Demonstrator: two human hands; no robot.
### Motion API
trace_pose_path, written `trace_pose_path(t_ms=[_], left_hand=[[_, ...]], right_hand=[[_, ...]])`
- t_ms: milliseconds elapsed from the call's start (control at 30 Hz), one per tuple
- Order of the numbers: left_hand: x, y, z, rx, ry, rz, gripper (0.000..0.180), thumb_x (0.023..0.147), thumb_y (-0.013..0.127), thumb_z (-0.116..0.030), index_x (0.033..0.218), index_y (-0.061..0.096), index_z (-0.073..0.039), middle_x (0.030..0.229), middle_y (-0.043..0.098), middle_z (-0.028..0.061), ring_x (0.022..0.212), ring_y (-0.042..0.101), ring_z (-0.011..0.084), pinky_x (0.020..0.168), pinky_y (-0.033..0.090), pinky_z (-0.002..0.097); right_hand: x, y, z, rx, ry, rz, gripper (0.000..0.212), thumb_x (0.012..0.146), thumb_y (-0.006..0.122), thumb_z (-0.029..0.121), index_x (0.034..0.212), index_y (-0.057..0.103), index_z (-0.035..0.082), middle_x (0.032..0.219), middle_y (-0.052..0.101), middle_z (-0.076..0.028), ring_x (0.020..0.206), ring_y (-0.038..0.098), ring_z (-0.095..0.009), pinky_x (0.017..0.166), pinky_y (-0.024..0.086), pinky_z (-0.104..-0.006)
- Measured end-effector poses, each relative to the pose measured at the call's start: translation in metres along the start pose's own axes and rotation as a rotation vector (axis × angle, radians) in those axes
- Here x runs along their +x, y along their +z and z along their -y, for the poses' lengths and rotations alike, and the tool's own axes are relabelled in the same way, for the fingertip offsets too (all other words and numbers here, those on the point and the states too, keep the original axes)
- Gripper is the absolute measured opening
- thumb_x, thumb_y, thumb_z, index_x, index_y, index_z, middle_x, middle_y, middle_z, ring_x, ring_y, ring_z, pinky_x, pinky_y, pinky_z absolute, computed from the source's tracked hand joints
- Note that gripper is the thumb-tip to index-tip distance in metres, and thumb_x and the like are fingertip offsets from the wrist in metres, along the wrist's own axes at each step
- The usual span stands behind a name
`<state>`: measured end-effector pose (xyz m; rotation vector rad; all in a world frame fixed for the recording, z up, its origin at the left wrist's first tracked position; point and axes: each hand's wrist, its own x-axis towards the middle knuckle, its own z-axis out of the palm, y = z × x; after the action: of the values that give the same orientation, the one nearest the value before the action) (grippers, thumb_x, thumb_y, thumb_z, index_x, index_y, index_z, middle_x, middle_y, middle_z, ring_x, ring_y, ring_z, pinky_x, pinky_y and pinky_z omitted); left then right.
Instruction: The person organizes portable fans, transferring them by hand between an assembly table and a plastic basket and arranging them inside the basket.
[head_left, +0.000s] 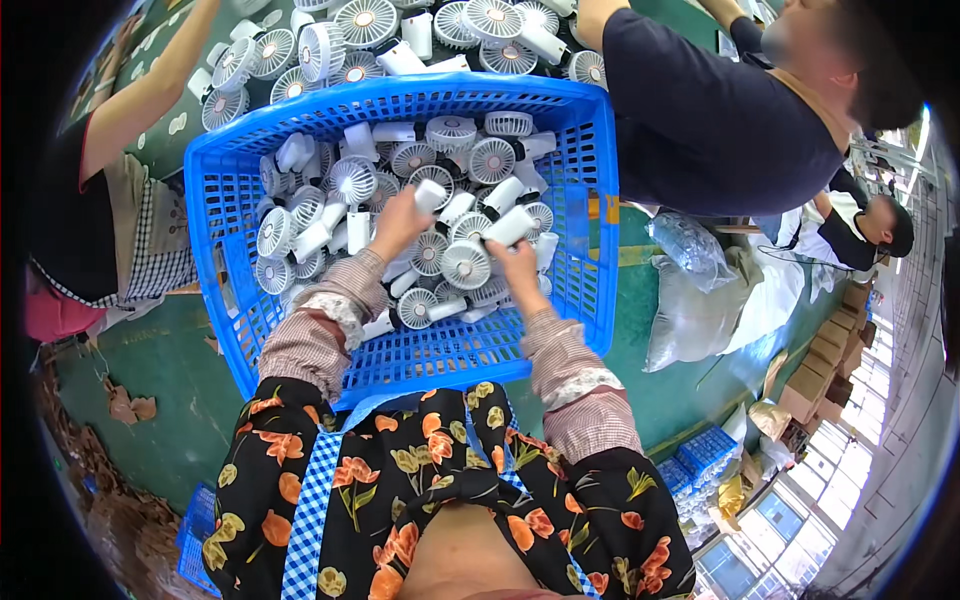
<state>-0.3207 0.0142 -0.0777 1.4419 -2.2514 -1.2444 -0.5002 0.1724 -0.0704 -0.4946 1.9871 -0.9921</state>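
A blue plastic basket (596,345) stands right in front of me, holding a heap of white handheld fans (353,178) with round grilles and short handles. Over the middle of the heap, my left hand (402,225) is closed around the white handle of a fan (430,196); which grille belongs to it I cannot make out. To its right, my right hand (519,268) grips another handheld fan (510,226) by its white handle. That handle slants down toward a round grille at its lower left. Both hands are inside the basket's outline.
More white fans (365,20) are piled on a green surface beyond the basket. One co-worker (715,120) in dark clothing leans in at right; another (70,215) stands at left. White sacks (690,315), cardboard boxes (815,375) and blue crates (705,450) lie farther right.
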Motion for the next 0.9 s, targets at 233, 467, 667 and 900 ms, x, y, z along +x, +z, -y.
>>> trace_pose_path(t_ms=[233,467,667,900], left_hand=[[0.019,-0.003,0.001,-0.755,-0.296,0.183,0.045,0.08,0.06,-0.028,0.111,0.05,0.003,0.092,0.061,0.0099,0.074,0.058,0.0145,0.066,0.048,0.027],[-0.006,0.033,0.007,-0.665,-0.329,0.573,0.063,0.076,0.061,-0.023,0.129,0.033,-0.002,0.116,0.049,0.013,0.102,0.049,0.0201,0.085,0.041,0.0302],[-0.006,0.043,0.017,-0.688,-0.361,0.494,0.06,0.073,0.063,-0.017,0.124,0.033,-0.003,0.112,0.049,0.0112,0.1,0.05,0.0188,0.083,0.042,0.0288],[-0.022,0.043,0.003,-1.061,-0.413,0.607,0.055,0.078,0.06,-0.014,0.126,0.036,-0.005,0.116,0.051,0.0074,0.102,0.052,0.0178,0.085,0.043,0.0293]], right_hand=[[0.057,-0.023,0.008,0.369,0.118,0.188,0.041,0.079,0.063,0.02,0.111,0.051,-0.002,0.099,0.059,-0.008,0.087,0.057,-0.015,0.076,0.045,-0.0279],[0.059,-0.003,-0.01,-0.065,0.008,0.123,0.065,0.068,0.072,0.036,0.119,0.045,0.007,0.112,0.053,-0.017,0.102,0.051,-0.027,0.086,0.04,-0.035],[0.054,0.014,-0.005,-0.092,-0.028,-0.046,0.08,0.067,0.074,0.033,0.125,0.03,-0.003,0.114,0.05,-0.019,0.106,0.05,-0.029,0.088,0.042,-0.0361],[0.057,-0.002,0.0,0.35,0.329,0.487,0.069,0.072,0.071,0.027,0.125,0.035,-0.002,0.115,0.05,-0.016,0.096,0.056,-0.024,0.076,0.048,-0.0334]])
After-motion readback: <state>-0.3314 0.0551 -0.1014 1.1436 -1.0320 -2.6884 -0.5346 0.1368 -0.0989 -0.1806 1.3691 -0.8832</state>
